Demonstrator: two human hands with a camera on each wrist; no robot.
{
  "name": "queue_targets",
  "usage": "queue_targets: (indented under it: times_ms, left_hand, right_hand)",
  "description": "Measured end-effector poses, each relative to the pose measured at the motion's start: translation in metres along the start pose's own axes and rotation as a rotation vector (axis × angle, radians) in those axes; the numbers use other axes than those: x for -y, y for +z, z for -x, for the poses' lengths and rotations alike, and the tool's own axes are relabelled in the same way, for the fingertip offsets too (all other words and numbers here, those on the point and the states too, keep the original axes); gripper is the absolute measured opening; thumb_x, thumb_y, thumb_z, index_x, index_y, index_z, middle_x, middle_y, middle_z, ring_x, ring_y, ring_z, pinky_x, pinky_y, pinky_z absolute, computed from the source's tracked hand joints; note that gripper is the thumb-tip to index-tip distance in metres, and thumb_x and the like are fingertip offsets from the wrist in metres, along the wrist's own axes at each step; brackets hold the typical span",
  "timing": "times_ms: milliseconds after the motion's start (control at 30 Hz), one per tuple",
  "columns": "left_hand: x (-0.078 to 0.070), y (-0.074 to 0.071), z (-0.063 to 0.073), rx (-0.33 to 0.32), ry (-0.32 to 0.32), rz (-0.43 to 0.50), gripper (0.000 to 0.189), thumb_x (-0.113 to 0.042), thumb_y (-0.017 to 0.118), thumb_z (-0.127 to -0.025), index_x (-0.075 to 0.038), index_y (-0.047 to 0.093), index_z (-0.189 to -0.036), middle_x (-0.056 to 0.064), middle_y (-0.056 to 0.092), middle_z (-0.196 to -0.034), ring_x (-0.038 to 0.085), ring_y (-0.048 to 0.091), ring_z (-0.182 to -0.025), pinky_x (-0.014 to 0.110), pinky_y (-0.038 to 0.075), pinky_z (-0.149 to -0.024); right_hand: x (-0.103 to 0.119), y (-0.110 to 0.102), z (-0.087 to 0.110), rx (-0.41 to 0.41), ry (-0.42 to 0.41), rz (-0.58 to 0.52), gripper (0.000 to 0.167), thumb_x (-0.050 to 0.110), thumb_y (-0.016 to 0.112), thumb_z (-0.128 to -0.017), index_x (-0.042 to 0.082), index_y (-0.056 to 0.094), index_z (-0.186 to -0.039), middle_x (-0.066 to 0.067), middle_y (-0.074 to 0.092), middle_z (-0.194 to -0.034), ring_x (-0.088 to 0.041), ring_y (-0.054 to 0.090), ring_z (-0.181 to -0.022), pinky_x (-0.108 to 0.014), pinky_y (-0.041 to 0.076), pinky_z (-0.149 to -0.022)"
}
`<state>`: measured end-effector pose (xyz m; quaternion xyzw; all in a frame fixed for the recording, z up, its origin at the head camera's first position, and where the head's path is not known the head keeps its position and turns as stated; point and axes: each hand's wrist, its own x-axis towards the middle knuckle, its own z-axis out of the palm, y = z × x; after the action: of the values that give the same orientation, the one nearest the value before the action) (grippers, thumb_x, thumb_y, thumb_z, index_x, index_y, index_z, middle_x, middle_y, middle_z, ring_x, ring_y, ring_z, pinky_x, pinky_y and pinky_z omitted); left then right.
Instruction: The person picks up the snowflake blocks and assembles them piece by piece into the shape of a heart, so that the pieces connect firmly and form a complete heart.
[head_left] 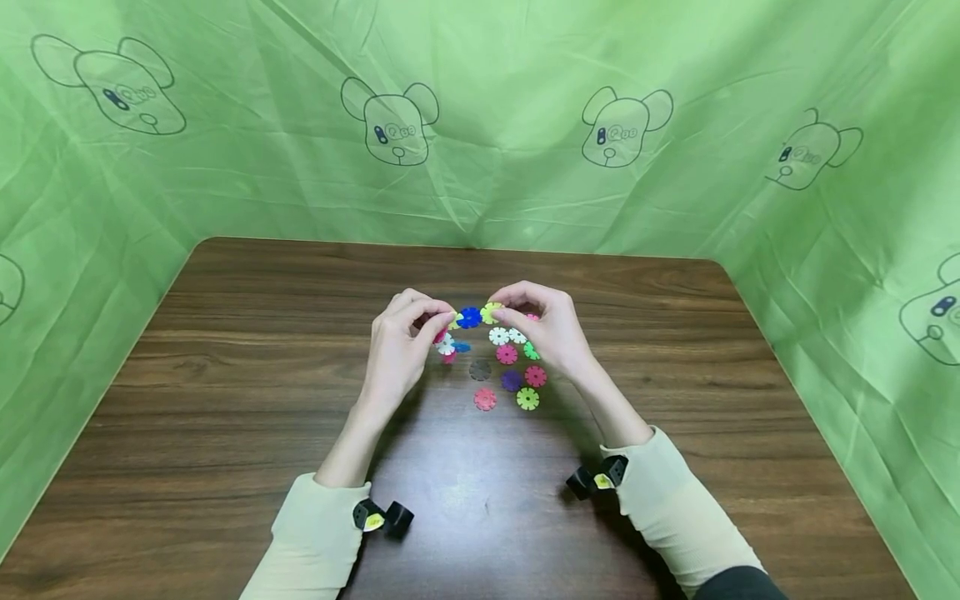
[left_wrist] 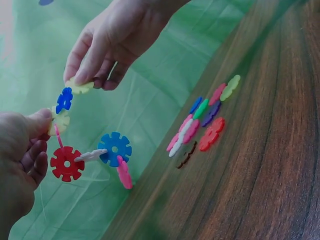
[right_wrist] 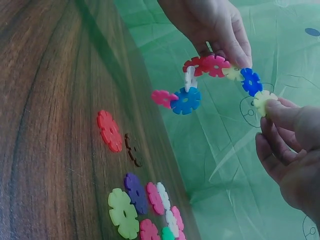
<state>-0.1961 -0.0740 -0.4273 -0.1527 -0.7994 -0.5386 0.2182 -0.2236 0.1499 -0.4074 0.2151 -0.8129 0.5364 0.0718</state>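
- Head view: you hold a chain (right_wrist: 220, 70) of flower-shaped discs up between your left hand (head_left: 397, 343) and your right hand (head_left: 550, 331), over the bench (head_left: 262, 350).
- Your left grip is narrow, pinching a yellow disc (left_wrist: 61, 123) within the chain; your right grip pinches the pale yellow end disc (head_left: 490, 312).
- Between these sits a dark blue disc (head_left: 470, 317); you cannot tell whether its joint with the end one is fully slotted.
- Beyond your left hand hang a red disc (left_wrist: 67, 171), a white disc (left_wrist: 90, 155), a lighter blue disc (left_wrist: 120, 142) and two pinks, making eight in all.
- Linking looks partly done: loose on the bench are a coral disc (head_left: 485, 400), a purple disc (head_left: 512, 381), a green disc (head_left: 532, 351) and others, unjoined.
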Motion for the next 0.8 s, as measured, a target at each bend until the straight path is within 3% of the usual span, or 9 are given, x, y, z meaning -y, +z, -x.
queue_targets:
  times_ms: [167,367,533,800]
  left_hand:
    - [0.002,0.002,0.0,-0.01,0.028,-0.011,0.009,-0.016,0.074,-0.095,-0.008,0.079,-0.093,0.003,0.064,-0.084,0.01,0.058,-0.078,0.012,0.043,-0.068]
    - [0.001,0.004,0.0,-0.037,0.02,-0.018,0.008,-0.013,0.074,-0.095,-0.007,0.078,-0.09,0.003,0.059,-0.08,0.008,0.054,-0.072,0.013,0.041,-0.065]
    - [0.001,0.006,0.001,-0.056,0.012,-0.007,0.009,-0.01,0.073,-0.096,-0.005,0.076,-0.089,0.004,0.057,-0.079,0.008,0.052,-0.071,0.014,0.04,-0.063]
    - [0.004,0.006,0.003,-0.076,-0.006,0.003,0.01,-0.008,0.071,-0.096,-0.004,0.075,-0.088,0.006,0.057,-0.08,0.008,0.05,-0.069,0.014,0.04,-0.062]
  right_hand:
    - [0.002,0.003,-0.001,-0.006,-0.014,0.015,0.01,0.012,0.078,-0.091,0.008,0.077,-0.101,-0.01,0.079,-0.093,-0.011,0.07,-0.079,-0.028,0.059,-0.074]
    - [0.003,0.007,-0.002,-0.027,-0.01,0.025,0.008,0.012,0.08,-0.089,0.008,0.079,-0.097,-0.009,0.08,-0.093,-0.008,0.071,-0.078,-0.031,0.061,-0.073]
    - [0.004,0.01,-0.002,-0.045,-0.003,0.014,0.007,0.012,0.082,-0.088,0.008,0.08,-0.094,-0.01,0.08,-0.091,-0.007,0.071,-0.075,-0.024,0.059,-0.07]
    - [0.004,0.015,-0.003,-0.04,0.031,-0.008,0.007,0.01,0.081,-0.088,0.007,0.08,-0.094,-0.012,0.08,-0.089,-0.017,0.073,-0.074,-0.021,0.058,-0.066]
